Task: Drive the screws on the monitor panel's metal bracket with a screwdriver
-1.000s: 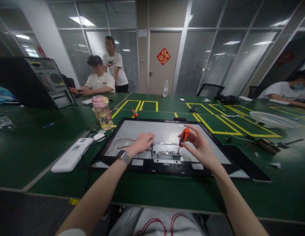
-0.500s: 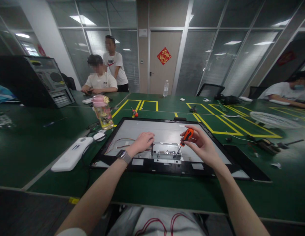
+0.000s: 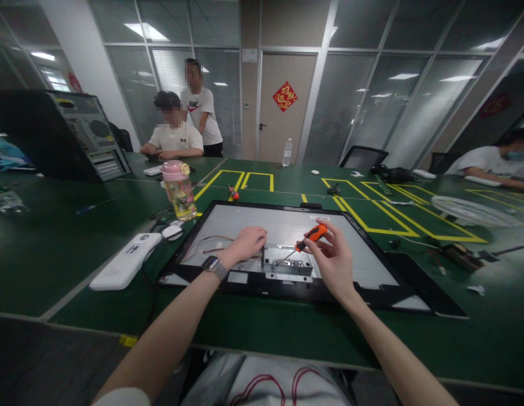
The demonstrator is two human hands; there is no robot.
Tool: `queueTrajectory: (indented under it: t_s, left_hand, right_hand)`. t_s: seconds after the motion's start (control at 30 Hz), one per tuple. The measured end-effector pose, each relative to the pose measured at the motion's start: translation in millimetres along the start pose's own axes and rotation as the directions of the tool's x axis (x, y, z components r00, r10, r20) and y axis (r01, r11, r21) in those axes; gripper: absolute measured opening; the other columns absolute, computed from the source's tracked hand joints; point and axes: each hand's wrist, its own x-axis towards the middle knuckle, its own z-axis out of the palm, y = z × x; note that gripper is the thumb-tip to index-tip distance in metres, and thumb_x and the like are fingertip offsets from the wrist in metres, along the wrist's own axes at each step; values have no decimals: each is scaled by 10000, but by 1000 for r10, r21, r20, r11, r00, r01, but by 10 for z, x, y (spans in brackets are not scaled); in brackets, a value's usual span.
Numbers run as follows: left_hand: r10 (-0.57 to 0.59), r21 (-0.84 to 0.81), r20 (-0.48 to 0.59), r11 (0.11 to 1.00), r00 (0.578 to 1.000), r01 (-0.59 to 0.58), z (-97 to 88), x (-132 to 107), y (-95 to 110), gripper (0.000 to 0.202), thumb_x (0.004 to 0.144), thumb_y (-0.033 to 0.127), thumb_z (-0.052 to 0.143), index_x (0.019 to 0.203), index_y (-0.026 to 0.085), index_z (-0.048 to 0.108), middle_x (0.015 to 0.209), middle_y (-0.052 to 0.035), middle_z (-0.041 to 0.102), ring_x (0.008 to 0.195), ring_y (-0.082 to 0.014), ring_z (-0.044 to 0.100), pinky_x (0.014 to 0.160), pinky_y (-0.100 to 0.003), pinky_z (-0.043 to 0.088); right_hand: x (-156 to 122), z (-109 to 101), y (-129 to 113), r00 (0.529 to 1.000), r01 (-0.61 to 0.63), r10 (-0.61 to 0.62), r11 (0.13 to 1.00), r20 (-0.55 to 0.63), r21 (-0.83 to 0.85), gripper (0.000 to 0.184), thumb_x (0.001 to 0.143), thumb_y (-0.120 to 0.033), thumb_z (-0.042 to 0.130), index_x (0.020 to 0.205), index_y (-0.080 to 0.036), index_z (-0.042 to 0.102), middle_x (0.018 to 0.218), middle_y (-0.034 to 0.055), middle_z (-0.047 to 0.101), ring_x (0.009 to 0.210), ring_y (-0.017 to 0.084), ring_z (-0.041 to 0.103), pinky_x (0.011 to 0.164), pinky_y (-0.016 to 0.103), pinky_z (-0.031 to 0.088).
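An orange-and-black screwdriver [image 3: 316, 232] is pinched in the fingers of my right hand [image 3: 335, 259]. It slants down to the left, and its tip is at the left part of a silver metal bracket [image 3: 293, 270]. The bracket sits near the front of a flat display panel [image 3: 359, 248] with a black frame, which lies back side up on the table. My left hand [image 3: 248, 243], with a watch at the wrist, rests on the panel at the bracket's left edge, fingers stretched out. Thin cables [image 3: 206, 248] run across the panel beside it.
A pink-lidded bottle [image 3: 183, 194] and a white device [image 3: 126, 262] with a cable stand to the left. Behind them is a black computer case [image 3: 45, 135]. On the right are a dark flat strip [image 3: 426, 285] and a racket [image 3: 469, 208]. Other people sit or stand around the green table.
My right hand has shifted slightly left and tilted the screwdriver flatter. Its tip has moved from the right part of the bracket to the left part. My left hand stays in place.
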Motion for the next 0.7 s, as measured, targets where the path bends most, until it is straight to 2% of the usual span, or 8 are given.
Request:
queueTrajectory:
  t_s: [0.2, 0.37, 0.5, 0.57, 0.63, 0.7]
  left_hand:
    - [-9, 10, -5, 1000, 1000, 9, 14, 10, 0, 218, 967, 215, 419, 965, 184, 634, 1207, -94, 673, 1143, -232, 610, 1033, -382, 436]
    - [-12, 23, -1, 1000, 1000, 12, 33, 25, -17, 226, 974, 220, 416, 984, 181, 638, 1203, -90, 676, 1137, -229, 611, 1028, -373, 436]
    - [-13, 18, 1, 1000, 1000, 13, 29, 21, -7, 230, 974, 216, 416, 1003, 166, 638, 1219, -101, 668, 1148, -236, 604, 1040, -382, 428]
    - [-13, 14, 0, 1000, 1000, 13, 20, 16, 4, 228, 974, 215, 417, 1007, 168, 638, 1219, -98, 668, 1146, -232, 603, 1040, -376, 427]
    - [-14, 16, -2, 1000, 1000, 14, 8, 12, 16, 226, 975, 217, 417, 1011, 178, 637, 1208, -90, 671, 1133, -229, 605, 1034, -374, 429]
    - [-13, 20, -1, 1000, 1000, 13, -5, 10, 25, 230, 979, 226, 414, 1006, 186, 639, 1179, -82, 677, 1107, -227, 611, 1019, -375, 438]
  right_hand:
    - [-15, 10, 33, 1000, 17, -16, 999, 24, -35, 443, 834, -332, 725, 1240, -293, 552, 962, 5, 626, 678, 150, 702, 686, 374, 686]
    - [-20, 26, 42, 1000, -6, 8, 997, 19, -71, 442, 816, -355, 742, 1212, -278, 562, 975, 22, 644, 694, 179, 721, 670, 386, 677]
    - [-25, 24, 71, 999, 26, -23, 996, 32, -89, 427, 826, -357, 736, 1202, -266, 554, 961, 30, 664, 715, 194, 739, 684, 379, 666]
    - [-12, 20, 61, 996, 44, -37, 995, 82, -85, 418, 845, -350, 718, 1214, -271, 537, 951, 30, 676, 741, 202, 749, 685, 367, 660]
    - [22, 21, 17, 981, 67, -54, 996, 186, -64, 407, 875, -343, 685, 1238, -277, 511, 979, 43, 684, 792, 210, 756, 719, 373, 653]
    - [82, 32, -64, 935, 92, -82, 996, 346, -10, 368, 916, -333, 631, 1253, -279, 496, 1068, 70, 680, 850, 206, 753, 817, 412, 633]
